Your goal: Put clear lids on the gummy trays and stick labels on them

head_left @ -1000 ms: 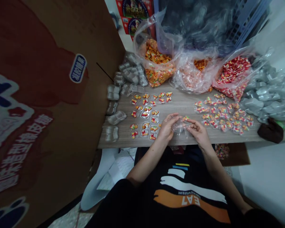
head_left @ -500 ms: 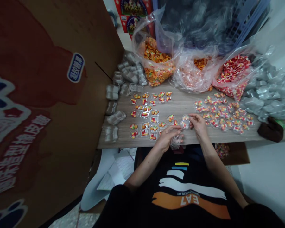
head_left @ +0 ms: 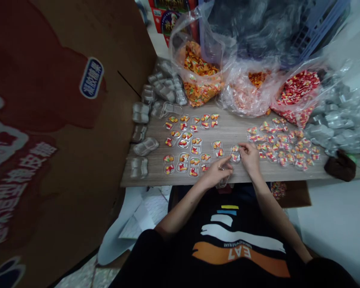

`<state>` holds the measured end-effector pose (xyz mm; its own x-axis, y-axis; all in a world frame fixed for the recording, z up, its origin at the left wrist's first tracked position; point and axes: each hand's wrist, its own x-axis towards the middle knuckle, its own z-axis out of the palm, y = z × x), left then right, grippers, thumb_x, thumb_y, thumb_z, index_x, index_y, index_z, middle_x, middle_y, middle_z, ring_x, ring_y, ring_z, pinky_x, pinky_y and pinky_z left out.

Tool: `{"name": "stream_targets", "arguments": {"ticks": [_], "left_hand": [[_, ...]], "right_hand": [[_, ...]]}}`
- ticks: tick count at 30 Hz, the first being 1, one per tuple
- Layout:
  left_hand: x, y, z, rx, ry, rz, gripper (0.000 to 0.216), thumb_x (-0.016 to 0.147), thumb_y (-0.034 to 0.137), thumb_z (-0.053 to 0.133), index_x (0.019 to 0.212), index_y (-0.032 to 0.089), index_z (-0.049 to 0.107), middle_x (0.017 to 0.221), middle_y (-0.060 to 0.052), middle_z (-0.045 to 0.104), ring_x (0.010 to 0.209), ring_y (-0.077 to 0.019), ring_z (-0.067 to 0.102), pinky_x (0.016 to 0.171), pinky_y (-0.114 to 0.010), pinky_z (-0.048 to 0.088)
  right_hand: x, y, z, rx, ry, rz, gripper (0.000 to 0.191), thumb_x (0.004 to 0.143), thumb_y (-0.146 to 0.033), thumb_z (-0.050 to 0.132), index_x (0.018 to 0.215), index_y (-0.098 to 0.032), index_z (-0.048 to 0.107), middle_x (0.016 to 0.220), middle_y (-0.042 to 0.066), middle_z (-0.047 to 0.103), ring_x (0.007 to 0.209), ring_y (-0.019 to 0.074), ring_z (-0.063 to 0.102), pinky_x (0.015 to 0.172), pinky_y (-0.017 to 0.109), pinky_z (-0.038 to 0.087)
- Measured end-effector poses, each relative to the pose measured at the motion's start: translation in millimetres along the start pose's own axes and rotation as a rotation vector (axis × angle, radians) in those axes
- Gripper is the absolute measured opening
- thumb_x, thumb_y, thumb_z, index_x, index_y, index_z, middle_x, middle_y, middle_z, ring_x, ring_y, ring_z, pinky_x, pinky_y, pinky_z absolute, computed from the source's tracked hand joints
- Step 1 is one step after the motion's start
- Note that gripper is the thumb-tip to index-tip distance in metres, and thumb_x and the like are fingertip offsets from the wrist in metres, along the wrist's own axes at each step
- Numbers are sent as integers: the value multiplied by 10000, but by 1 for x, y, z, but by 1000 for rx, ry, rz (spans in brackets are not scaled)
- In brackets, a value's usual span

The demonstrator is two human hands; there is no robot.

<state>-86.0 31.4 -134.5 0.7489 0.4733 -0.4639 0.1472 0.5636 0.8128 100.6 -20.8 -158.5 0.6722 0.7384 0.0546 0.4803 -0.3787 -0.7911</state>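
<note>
My left hand (head_left: 218, 173) rests at the wooden table's (head_left: 228, 132) front edge, fingers curled around clear plastic blister cups (head_left: 223, 182) that stick out below it. My right hand (head_left: 249, 157) lies just to its right, fingertips pinched on a small filled candy cup (head_left: 235, 153) on the table. Another filled cup (head_left: 218, 148) sits just left of that one. Rows of filled cups (head_left: 187, 146) lie further left, and a loose heap of filled cups (head_left: 283, 145) lies to the right.
Three open plastic bags of gummy candy stand at the back: orange (head_left: 201, 78), pale pink (head_left: 247, 94) and red (head_left: 297, 92). Empty clear cups are stacked at the left (head_left: 156, 96) and right (head_left: 336, 116). A large brown printed carton (head_left: 57, 120) walls off the left. A dark cloth (head_left: 340, 166) lies at the right edge.
The hands have parted: my right hand moved up and set a filled cup on the table beside the rows, while my left hand dropped to the table's front edge with the clear cups.
</note>
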Motion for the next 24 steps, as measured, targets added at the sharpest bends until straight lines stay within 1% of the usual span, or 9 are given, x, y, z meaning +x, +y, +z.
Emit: {"name": "stream_targets", "arguments": {"ticks": [3,5,8,11,14,16,19,21,24], "left_hand": [[5,-3,-3,86,-44,-41,798,706,154,757,1470,191,526,967,-34,684,669,-103,580,614,-230,497],[6,-2,-4,84,-68,-56,816,702,152,758,1480,194,514,976,-38,684,677,-106,582,599,-224,490],[6,2,-5,55,-77,-95,805,681,149,773,1452,207,551,958,-39,683,674,-113,593,547,-206,476],[7,8,-5,16,-72,-147,799,653,144,792,1423,200,583,932,-44,683,666,-130,605,513,-213,476],[8,9,-7,-44,-92,-141,749,635,126,800,1362,198,636,965,-56,682,715,-146,630,562,-235,511],[4,8,-10,-78,-90,-90,668,624,118,812,1276,190,688,1020,-67,683,786,-158,647,645,-261,544],[-10,7,-18,-96,-38,-35,539,646,181,831,1172,174,713,1080,-79,671,840,-186,669,692,-310,575],[-21,10,-25,-105,6,-28,497,676,244,831,1151,174,701,1079,-78,665,845,-207,684,677,-336,591],[-32,16,-32,-118,54,-11,490,692,283,838,1145,171,687,1053,-71,671,851,-214,693,680,-347,606]], "right_hand": [[-5,-5,-1,-78,-14,-22,204,857,-258,560,934,-174,729,930,80,622,806,211,602,767,366,514],[-9,-8,-2,-180,-22,-53,214,898,-255,534,967,-182,722,981,95,616,859,228,602,790,371,504],[-15,-12,-3,-376,-40,-96,254,961,-270,486,1041,-196,715,1037,108,609,881,240,593,780,369,484],[-19,-15,-4,-456,-56,-139,290,994,-269,447,1080,-188,711,1043,116,618,892,244,602,780,366,487],[-28,-16,-7,-470,-37,-269,355,1021,-260,389,1197,-171,685,1163,147,643,1063,273,599,905,406,486],[-39,-15,-9,-481,-42,-367,407,1038,-258,344,1324,-175,622,1344,155,607,1248,290,538,1008,442,450],[-54,-13,-10,-529,-139,-474,492,1049,-304,336,1514,-178,433,1568,139,445,1493,298,313,1139,497,347],[-62,-12,-9,-578,-251,-522,597,1042,-377,367,1593,-167,272,1638,131,336,1555,297,176,1205,539,244],[-66,-11,-8,-645,-374,-557,720,1023,-457,399,1624,-158,136,1676,126,229,1569,301,123,1239,580,131]]}}
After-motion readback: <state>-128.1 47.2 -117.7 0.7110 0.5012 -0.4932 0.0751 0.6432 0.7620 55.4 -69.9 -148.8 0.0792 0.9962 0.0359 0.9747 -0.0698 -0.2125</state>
